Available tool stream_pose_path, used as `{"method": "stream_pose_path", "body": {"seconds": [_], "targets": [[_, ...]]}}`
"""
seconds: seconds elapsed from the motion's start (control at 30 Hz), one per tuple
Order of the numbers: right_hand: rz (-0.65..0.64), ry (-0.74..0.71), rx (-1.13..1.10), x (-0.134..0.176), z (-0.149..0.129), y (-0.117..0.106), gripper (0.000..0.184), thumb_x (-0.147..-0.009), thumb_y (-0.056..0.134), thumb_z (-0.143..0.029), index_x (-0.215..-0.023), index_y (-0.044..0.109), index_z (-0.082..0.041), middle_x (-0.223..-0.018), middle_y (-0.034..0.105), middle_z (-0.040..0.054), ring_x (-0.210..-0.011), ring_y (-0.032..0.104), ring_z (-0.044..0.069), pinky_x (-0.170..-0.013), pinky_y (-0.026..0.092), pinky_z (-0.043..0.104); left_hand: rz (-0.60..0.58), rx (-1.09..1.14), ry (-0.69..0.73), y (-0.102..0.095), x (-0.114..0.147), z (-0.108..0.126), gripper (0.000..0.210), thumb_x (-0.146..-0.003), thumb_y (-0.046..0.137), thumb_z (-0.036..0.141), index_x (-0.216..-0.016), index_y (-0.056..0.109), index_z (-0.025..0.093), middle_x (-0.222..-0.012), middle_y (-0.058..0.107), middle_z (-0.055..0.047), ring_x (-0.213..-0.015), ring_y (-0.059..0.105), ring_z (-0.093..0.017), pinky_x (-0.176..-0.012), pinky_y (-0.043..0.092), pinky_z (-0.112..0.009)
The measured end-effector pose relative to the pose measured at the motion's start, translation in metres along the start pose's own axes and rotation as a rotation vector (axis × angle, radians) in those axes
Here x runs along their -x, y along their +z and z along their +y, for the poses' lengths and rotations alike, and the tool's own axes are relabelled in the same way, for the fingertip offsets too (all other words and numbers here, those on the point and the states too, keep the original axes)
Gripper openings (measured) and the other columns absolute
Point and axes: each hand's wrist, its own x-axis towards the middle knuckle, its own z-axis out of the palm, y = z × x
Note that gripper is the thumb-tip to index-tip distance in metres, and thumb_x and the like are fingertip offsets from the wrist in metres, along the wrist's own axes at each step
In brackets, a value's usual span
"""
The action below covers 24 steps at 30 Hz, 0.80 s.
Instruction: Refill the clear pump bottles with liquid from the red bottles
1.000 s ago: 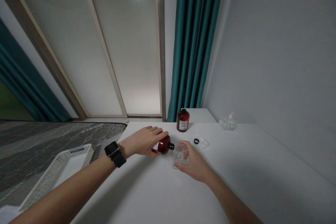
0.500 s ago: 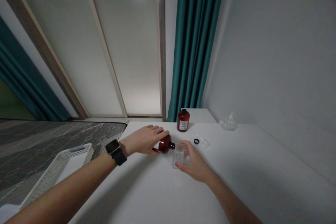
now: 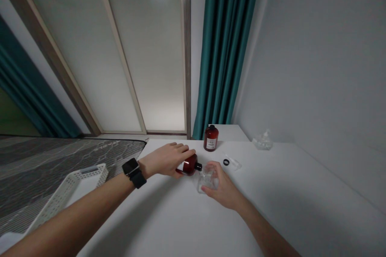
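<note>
Left hand (image 3: 169, 160) grips tilted red bottle (image 3: 189, 166), right hand (image 3: 220, 182) clasps clear container (image 3: 205, 185); I'd tip slowly, neck (image 3: 198, 166) steady at the container's ten o'clock.

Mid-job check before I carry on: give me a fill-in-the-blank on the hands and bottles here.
1. The left hand holds a tilted dark-red bottle, its neck toward the clear container held by the ____.
2. Unlike that one, the other dark-red bottle stands ____.
3. The smartwatch is on the ____ wrist.
4. The small ring lying on the white table is ____ in color.

Missing words: right hand; upright; left; black.
</note>
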Motion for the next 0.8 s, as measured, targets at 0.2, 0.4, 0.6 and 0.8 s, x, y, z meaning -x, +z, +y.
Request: {"method": "stream_pose_path", "body": {"seconds": [0.2,0.4,0.6,0.8], "targets": [[-0.011,-0.008,-0.017,-0.0007,0.0032,0.0009,0.067,-0.073,0.076,-0.022,-0.127,0.038,-0.026,-0.131,0.056,0.0111,-0.121,0.057,0.027,-0.1,0.048,0.047,-0.015,-0.015,0.004,-0.0033,-0.0016,0.0014,0.06,-0.078,0.075,0.04,-0.128,0.047,0.021,-0.113,0.066,-0.01,-0.094,0.066,-0.03,-0.081,0.049,-0.039],[-0.002,-0.003,-0.074,0.0002,0.0022,0.0032,0.064,-0.073,0.074,-0.02,-0.125,0.038,-0.027,-0.127,0.057,0.0096,-0.119,0.057,0.026,-0.099,0.049,0.046,-0.036,-0.045,-0.006,-0.0061,-0.0028,0.0035,0.062,-0.077,0.076,0.04,-0.128,0.047,0.02,-0.114,0.066,-0.01,-0.094,0.066,-0.031,-0.081,0.05,-0.04],[0.005,-0.016,-0.083,0.0,0.0052,0.0049,0.064,-0.073,0.074,-0.021,-0.124,0.037,-0.027,-0.125,0.056,0.0087,-0.117,0.057,0.025,-0.101,0.047,0.046,-0.013,-0.034,0.006,-0.005,-0.0033,0.0026,0.06,-0.077,0.076,0.039,-0.127,0.047,0.021,-0.112,0.066,-0.01,-0.093,0.066,-0.03,-0.079,0.049,-0.039],[0.026,-0.042,-0.11,0.0,0.0052,0.0059,0.063,-0.071,0.074,-0.021,-0.123,0.039,-0.026,-0.121,0.056,0.0086,-0.116,0.057,0.027,-0.099,0.047,0.048,-0.027,-0.056,0.006,-0.0071,-0.0047,0.0029,0.059,-0.077,0.075,0.04,-0.126,0.048,0.021,-0.112,0.067,-0.01,-0.093,0.066,-0.029,-0.082,0.049,-0.038]]}}
